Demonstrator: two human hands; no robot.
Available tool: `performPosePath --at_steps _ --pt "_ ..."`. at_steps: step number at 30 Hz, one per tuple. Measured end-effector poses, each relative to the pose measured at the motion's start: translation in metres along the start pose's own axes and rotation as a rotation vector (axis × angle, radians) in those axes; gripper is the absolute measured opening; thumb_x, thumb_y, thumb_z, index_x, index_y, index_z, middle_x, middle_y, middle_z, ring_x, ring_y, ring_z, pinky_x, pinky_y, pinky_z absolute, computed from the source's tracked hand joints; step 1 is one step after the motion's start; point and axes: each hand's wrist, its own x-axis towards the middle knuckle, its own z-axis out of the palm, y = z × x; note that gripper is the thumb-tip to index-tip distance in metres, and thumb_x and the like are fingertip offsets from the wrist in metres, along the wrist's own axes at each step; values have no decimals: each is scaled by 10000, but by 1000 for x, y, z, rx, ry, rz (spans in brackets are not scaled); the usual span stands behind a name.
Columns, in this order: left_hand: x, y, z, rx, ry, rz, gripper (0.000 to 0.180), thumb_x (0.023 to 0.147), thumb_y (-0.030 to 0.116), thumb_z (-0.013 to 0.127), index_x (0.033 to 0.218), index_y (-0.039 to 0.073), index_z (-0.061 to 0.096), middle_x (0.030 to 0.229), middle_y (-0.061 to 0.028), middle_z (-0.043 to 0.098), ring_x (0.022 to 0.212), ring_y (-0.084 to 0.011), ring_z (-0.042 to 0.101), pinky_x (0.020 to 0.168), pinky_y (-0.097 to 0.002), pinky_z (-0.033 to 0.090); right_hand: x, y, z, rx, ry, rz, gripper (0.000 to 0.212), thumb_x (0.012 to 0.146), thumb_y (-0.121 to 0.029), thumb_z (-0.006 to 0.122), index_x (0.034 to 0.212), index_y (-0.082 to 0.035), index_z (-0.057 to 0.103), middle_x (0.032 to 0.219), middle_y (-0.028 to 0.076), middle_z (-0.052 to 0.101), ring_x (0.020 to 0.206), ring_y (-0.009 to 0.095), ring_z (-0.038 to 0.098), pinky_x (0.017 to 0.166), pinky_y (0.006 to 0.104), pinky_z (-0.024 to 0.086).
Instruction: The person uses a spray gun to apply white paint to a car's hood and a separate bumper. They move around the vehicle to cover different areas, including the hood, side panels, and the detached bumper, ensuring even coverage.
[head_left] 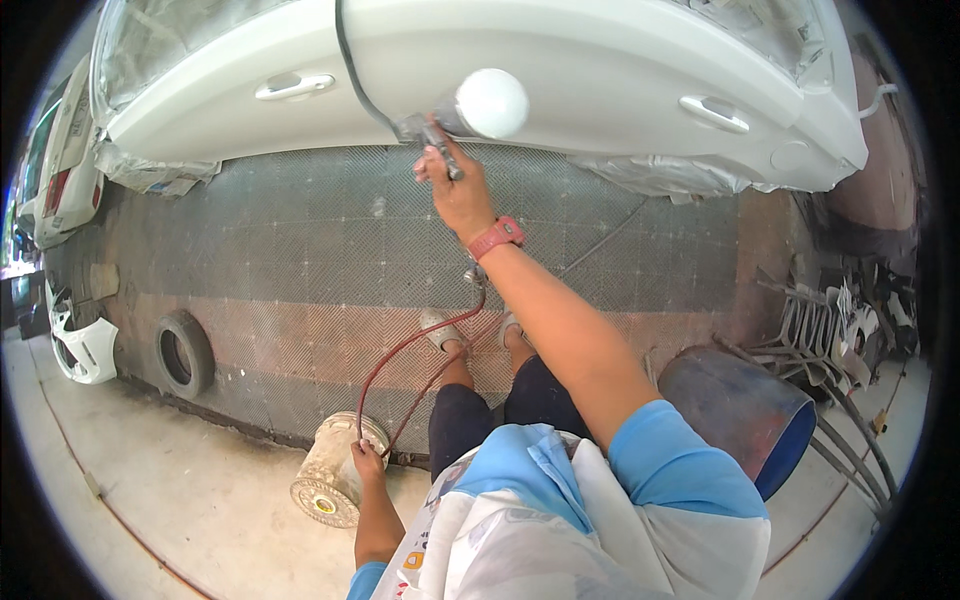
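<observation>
My right hand [462,196], with a red watch on its wrist, grips a paint spray gun [412,127] by its handle. The gun's round white cup [492,104] sits up in front of the white car side [590,65]. From the gun's lower end a red air hose [400,345] hangs in a curve. Low on the left, my left hand [368,459] is closed around this hose, beside a dirty white bucket [335,490]. Whether the gun is spraying cannot be made out.
Plastic sheeting [160,175] covers parts of the car. A tire [185,353] and a white bumper [88,348] lie to the left. On the right are a blue drum [740,410] and metal racks [805,335]. The hose trails by my feet over grid flooring [290,250].
</observation>
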Motion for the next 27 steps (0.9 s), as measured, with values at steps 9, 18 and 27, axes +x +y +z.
performPosePath --at_steps 9,18,27 --pt "13 52 46 324 -286 266 329 1062 295 629 1076 -31 673 977 -253 718 899 -407 688 856 -483 526 -64 59 -154 -302 258 12 412 1146 -291 525 1520 -137 604 764 -5 622 670 95 573 671 280 534" --pt "16 164 124 324 -407 407 377 1085 340 598 1183 -18 664 1040 -254 726 977 -386 707 897 -473 531 -106 94 -378 -269 1073 149 467 1156 -432 454 1068 -11 635 893 78 716 729 152 703 452 270 518" --pt "40 100 115 307 -316 144 291 1093 274 572 1161 0 640 998 -249 706 934 -395 687 861 -473 523 -95 196 -249 -144 893 202 429 1158 -424 452 1106 -38 634 856 48 680 689 159 664 511 300 517"
